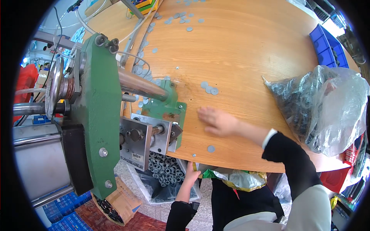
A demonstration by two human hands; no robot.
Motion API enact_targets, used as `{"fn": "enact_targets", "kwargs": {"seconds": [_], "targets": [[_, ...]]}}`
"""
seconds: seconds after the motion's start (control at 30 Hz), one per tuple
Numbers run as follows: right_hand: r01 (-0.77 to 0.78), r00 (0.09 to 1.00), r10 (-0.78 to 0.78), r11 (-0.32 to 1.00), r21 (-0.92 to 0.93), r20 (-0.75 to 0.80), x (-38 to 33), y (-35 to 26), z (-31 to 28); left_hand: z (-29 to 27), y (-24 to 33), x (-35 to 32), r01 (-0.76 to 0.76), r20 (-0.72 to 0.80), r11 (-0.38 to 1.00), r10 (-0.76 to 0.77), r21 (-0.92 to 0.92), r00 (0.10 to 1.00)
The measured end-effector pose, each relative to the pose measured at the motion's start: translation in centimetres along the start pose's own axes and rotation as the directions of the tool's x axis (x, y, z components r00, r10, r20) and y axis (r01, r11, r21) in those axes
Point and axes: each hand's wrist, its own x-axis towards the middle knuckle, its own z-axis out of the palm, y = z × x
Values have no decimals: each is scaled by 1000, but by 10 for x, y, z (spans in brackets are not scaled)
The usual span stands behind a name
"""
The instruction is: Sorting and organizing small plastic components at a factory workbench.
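Note:
My right hand (pixel 217 121) is over the wooden table, palm down, fingers stretched out and a little blurred, holding nothing. Just beyond it lie a few flat grey discs (pixel 214 91), and a single grey disc (pixel 211 148) rests nearer the front edge. At that edge my left hand (pixel 190 175) is closed on the rim of a green, white and yellow plastic bag (pixel 246 179). The bag's mouth opens just below the tabletop, in front of my lap. Its contents are hidden from me.
A green press (pixel 98 115) with a steel tool head stands at the left. Below it, a bin (pixel 152 198) contains many grey ring-shaped parts. On the table's right are a clear bag of dark parts (pixel 304 107) and a blue crate (pixel 322 44). More discs (pixel 181 17) lie farther back.

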Motion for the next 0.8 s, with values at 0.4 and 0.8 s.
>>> {"fn": "enact_targets", "kwargs": {"seconds": [0.4,0.8], "targets": [[-22,980,-47,942,335,194,-79,-124,86,3,3,4,-14,36,996,17,-92,999],[95,982,-119,982,163,147,-97,-129,101,-2,9,-3,27,108,997,-19,-72,994]]}}
